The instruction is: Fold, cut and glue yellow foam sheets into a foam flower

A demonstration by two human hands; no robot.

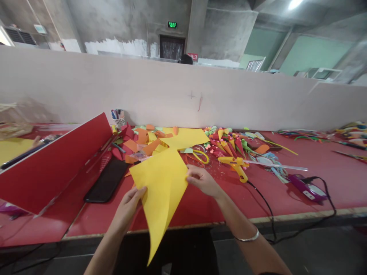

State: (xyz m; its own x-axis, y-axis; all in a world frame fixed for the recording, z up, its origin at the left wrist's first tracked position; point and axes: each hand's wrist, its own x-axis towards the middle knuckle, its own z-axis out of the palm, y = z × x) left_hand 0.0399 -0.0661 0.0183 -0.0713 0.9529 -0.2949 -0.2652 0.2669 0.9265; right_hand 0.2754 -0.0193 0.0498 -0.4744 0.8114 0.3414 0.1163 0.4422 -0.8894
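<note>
I hold a yellow sheet of paper (161, 191), folded into a long pointed shape, over the front edge of the red table (286, 198). My left hand (129, 206) pinches its left edge. My right hand (202, 179) grips its right corner, fingers closed on the paper. The sheet's tip points down past the table edge. Another flat yellow sheet (186, 138) lies behind it on the table.
Yellow-handled scissors (200, 155) and a yellow glue gun (236, 165) with a black cord lie just beyond my right hand. Orange and red paper scraps (140, 141), coloured paper cones (229, 143), a pen cup (118, 117), a black phone (106, 181), a red divider (54, 160) and a purple tool (306, 188) surround them.
</note>
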